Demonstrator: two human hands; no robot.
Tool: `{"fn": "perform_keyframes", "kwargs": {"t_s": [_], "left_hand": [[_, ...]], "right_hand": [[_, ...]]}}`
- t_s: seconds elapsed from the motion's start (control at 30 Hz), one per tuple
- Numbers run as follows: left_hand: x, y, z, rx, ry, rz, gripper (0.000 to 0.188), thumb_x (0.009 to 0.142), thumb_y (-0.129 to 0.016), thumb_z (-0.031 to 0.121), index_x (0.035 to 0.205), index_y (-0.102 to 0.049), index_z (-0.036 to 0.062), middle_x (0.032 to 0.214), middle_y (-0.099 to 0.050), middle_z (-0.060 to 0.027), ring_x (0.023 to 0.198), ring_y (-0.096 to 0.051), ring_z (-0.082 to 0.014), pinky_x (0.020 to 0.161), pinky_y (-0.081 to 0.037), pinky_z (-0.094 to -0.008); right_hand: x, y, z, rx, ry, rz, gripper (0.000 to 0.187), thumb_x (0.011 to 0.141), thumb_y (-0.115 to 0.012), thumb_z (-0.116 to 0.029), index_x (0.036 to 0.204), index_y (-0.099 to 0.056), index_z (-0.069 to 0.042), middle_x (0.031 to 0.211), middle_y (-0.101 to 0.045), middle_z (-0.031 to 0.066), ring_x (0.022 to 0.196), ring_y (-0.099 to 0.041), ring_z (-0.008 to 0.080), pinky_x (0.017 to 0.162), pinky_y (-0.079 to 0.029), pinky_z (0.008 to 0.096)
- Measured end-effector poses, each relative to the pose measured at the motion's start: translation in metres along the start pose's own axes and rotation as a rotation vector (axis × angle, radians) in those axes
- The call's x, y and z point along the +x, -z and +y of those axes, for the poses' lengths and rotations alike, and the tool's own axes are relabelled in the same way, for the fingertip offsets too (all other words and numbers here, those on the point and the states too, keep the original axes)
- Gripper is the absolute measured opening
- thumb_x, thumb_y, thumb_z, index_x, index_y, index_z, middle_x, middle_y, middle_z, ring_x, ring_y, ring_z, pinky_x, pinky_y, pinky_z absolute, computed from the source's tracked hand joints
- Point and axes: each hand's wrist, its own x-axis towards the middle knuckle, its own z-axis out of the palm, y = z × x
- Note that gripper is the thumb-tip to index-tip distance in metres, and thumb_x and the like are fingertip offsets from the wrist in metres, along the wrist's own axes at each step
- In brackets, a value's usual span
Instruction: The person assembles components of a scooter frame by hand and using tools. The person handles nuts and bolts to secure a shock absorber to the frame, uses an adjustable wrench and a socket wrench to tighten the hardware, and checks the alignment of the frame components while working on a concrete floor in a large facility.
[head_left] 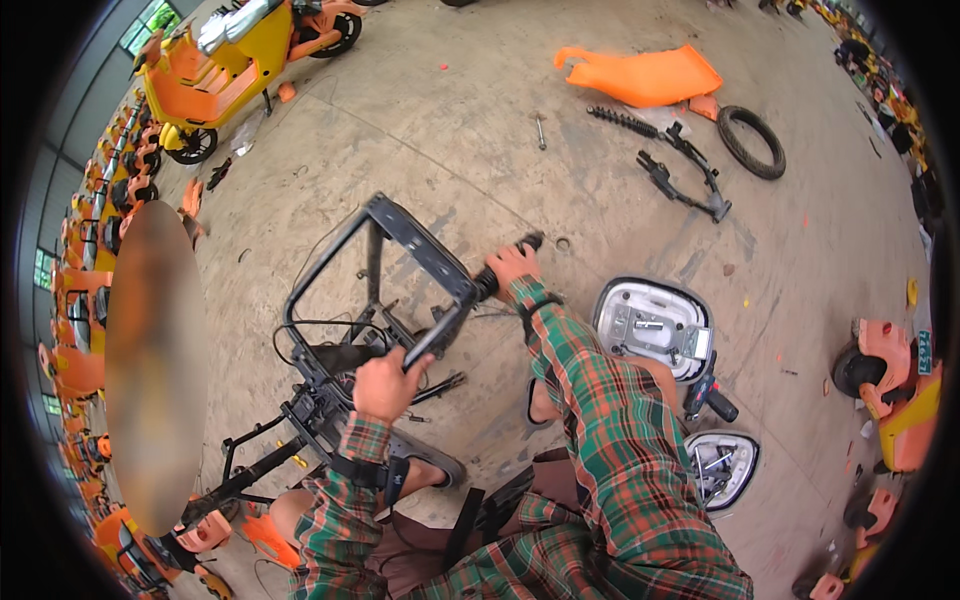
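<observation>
A bare black scooter frame [425,246] stands on the concrete in front of me, its tubes and brackets exposed. My left hand [384,386] is closed round a side tube of this frame. Beyond the frame's right corner, my right hand [514,268] grips a black shock absorber [487,284], whose far end [532,241] sticks out past my fingers. The shock absorber's inner end meets the frame's corner; whether it is fastened there I cannot tell. Thin black cables [279,345] loop from the frame's left side.
Near my right knee lie a grey-white tray with tools [655,310], a cordless driver [712,400] and a smaller tray of metal parts [722,468]. Farther off are an orange body panel [640,76], a tyre [750,142], another shock absorber [622,122] and a yellow scooter [225,75].
</observation>
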Motion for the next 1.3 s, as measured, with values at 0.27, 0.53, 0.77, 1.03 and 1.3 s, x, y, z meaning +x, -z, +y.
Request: {"fn": "perform_keyframes", "kwargs": {"t_s": [0.27, 0.53, 0.77, 1.03, 1.3], "left_hand": [[-0.048, -0.024, 0.030, 0.025, -0.041, -0.059, 0.041, 0.080, -0.061, 0.043, 0.066, -0.052, 0.0049, 0.054, -0.056, -0.0148, 0.052, -0.058, -0.0339, 0.048, -0.046, -0.0428], [-0.055, -0.046, 0.028, -0.241, -0.124, -0.082, 0.029, 0.074, -0.067, 0.034, 0.075, -0.058, 0.0056, 0.056, -0.057, -0.0149, 0.058, -0.059, -0.0341, 0.053, -0.046, -0.0448], [-0.054, -0.034, 0.018, -0.207, 0.046, 0.008, 0.026, 0.071, -0.066, 0.031, 0.076, -0.061, 0.0063, 0.067, -0.062, -0.0131, 0.065, -0.062, -0.0307, 0.059, -0.048, -0.0424], [-0.025, -0.034, -0.004, -0.110, 0.294, 0.064, 0.013, 0.073, -0.060, 0.019, 0.077, -0.063, 0.0072, 0.070, -0.065, -0.0110, 0.068, -0.065, -0.0274, 0.060, -0.049, -0.0394], [0.009, -0.011, -0.025, -0.075, 0.231, 0.100, 0.010, 0.073, -0.058, 0.015, 0.077, -0.063, 0.0079, 0.074, -0.066, -0.0118, 0.070, -0.066, -0.0276, 0.061, -0.050, -0.0385]], "right_hand": [[-0.056, -0.023, 0.018, -0.034, 0.004, 0.068, 0.054, 0.063, -0.072, -0.015, 0.114, -0.054, -0.017, 0.112, -0.048, 0.0130, 0.117, -0.040, 0.0292, 0.095, -0.032, 0.0477], [-0.043, 0.019, 0.063, 0.383, -0.139, -0.297, 0.047, 0.075, -0.062, -0.013, 0.122, -0.054, -0.014, 0.111, -0.059, 0.0129, 0.106, -0.055, 0.0275, 0.082, -0.047, 0.0404], [-0.080, 0.095, -0.081, 0.648, -0.065, 0.099, 0.066, 0.082, -0.061, -0.027, 0.133, -0.034, 0.004, 0.120, -0.054, 0.0192, 0.112, -0.052, 0.0273, 0.093, -0.040, 0.0320], [-0.070, 0.119, -0.140, 0.201, 0.240, 0.224, 0.056, 0.077, -0.063, -0.023, 0.125, -0.046, 0.001, 0.130, -0.041, 0.0274, 0.120, -0.040, 0.0405, 0.100, -0.033, 0.0403], [-0.059, 0.121, -0.133, 0.201, 0.146, 0.252, 0.046, 0.079, -0.060, -0.019, 0.121, -0.051, -0.003, 0.129, -0.043, 0.0234, 0.119, -0.042, 0.0376, 0.100, -0.034, 0.0395]]}}
